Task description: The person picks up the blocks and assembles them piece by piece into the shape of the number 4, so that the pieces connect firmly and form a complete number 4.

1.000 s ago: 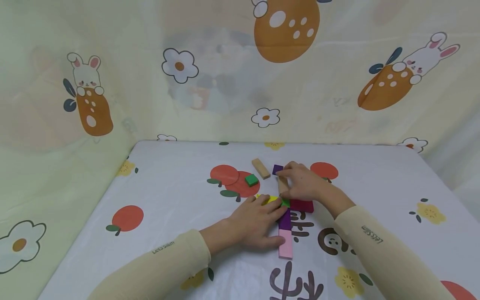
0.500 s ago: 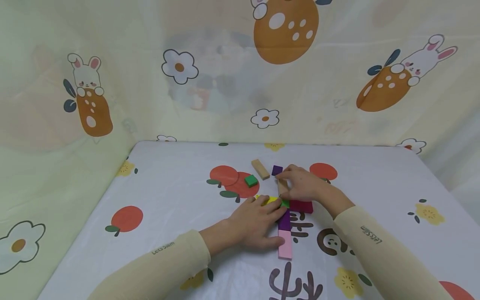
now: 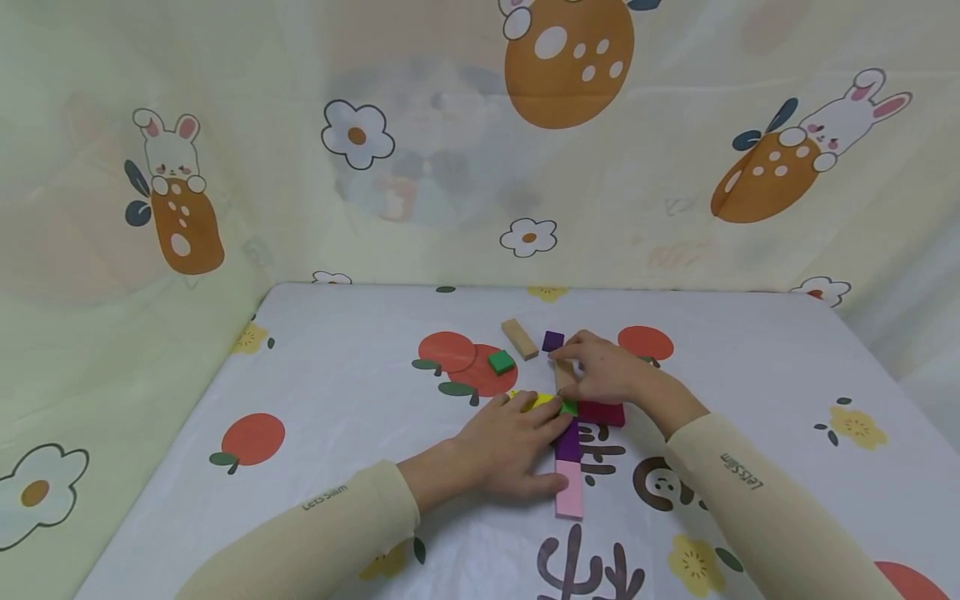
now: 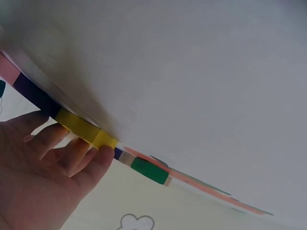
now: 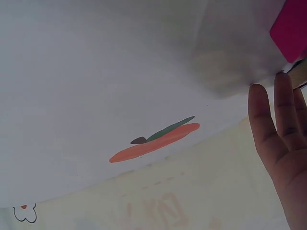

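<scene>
In the head view, my left hand [image 3: 513, 446] is spread over the yellow block [image 3: 542, 402], its fingertips touching that block and the green block [image 3: 570, 407] at the centre of a cross-shaped layout. Its thumb lies by the pink block [image 3: 569, 492], which continues the purple block [image 3: 567, 442] toward me. Seen from the left wrist, the fingers rest along the yellow block [image 4: 79, 125]. My right hand [image 3: 603, 367] holds a plain wooden block [image 3: 565, 377] by its ends between thumb and forefinger, above the green one. A crimson block [image 3: 602, 414] forms the right arm.
A small purple block [image 3: 553, 341] lies just beyond the right fingertips. Farther left are another wooden block [image 3: 520, 338] and a loose green block [image 3: 501, 362]. Everything is on a white printed tablecloth [image 3: 337, 367], with a cream patterned curtain [image 3: 435, 192] behind.
The right forefinger has lowered slightly onto the far end of the wooden block. The left hand and the other blocks stay as they were.
</scene>
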`<action>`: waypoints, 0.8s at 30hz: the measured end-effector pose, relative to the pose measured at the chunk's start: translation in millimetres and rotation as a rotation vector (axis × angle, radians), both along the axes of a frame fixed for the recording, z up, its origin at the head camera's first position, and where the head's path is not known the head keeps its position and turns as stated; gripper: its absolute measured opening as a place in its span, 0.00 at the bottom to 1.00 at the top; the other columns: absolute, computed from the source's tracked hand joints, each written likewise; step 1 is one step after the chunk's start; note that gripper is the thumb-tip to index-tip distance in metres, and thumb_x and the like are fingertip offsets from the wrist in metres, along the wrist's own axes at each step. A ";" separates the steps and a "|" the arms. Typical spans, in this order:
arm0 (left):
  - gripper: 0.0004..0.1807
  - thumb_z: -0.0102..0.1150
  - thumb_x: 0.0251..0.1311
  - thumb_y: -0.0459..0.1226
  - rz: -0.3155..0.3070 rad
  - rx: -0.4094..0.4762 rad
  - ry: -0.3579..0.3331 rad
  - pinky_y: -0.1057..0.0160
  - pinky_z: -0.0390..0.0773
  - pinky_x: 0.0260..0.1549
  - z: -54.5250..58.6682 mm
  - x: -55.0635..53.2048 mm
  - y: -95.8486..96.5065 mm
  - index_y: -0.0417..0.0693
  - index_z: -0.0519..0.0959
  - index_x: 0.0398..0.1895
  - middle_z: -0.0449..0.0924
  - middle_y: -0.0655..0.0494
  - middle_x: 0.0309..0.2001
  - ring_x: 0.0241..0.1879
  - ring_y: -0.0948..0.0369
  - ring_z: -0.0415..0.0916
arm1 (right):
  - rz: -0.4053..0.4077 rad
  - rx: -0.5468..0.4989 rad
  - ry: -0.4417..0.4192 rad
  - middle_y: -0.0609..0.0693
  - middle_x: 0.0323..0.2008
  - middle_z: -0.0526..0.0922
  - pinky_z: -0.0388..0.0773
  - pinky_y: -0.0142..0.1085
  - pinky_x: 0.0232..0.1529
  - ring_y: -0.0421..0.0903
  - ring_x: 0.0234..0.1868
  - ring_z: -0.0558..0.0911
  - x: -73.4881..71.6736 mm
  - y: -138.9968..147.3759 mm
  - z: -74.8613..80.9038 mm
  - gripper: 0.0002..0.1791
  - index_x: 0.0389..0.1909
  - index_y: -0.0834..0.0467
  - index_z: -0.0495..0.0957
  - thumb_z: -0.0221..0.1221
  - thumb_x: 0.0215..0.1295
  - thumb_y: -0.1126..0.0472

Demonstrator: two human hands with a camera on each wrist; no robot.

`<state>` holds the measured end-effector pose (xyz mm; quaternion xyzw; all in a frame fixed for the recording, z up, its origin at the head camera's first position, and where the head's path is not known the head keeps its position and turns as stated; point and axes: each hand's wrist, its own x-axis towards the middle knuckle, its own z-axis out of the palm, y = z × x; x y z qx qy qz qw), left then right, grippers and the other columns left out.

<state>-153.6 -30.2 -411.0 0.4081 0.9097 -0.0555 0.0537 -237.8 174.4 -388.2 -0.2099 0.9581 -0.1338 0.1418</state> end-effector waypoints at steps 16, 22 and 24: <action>0.45 0.38 0.68 0.71 0.002 0.015 -0.015 0.43 0.65 0.73 1.1 0.5 -0.5 0.63 0.56 0.83 0.56 0.61 0.82 0.78 0.50 0.57 | 0.013 -0.010 0.009 0.63 0.65 0.74 0.80 0.55 0.57 0.56 0.56 0.79 4.1 0.3 2.7 0.31 0.67 0.54 0.79 0.64 0.60 0.56; 0.45 0.38 0.68 0.72 0.000 0.002 -0.006 0.44 0.66 0.73 1.8 -0.6 0.1 0.63 0.56 0.83 0.56 0.61 0.82 0.78 0.50 0.58 | 0.028 -0.021 0.025 0.64 0.66 0.73 0.79 0.56 0.58 0.57 0.57 0.79 4.8 0.3 2.2 0.30 0.67 0.54 0.79 0.63 0.61 0.59; 0.45 0.38 0.68 0.72 -0.002 -0.001 -0.006 0.44 0.66 0.72 2.5 -1.0 0.3 0.63 0.56 0.83 0.57 0.61 0.82 0.77 0.50 0.59 | 0.025 -0.033 0.020 0.65 0.67 0.72 0.79 0.58 0.59 0.58 0.58 0.78 6.1 -0.2 1.5 0.30 0.67 0.54 0.78 0.62 0.61 0.60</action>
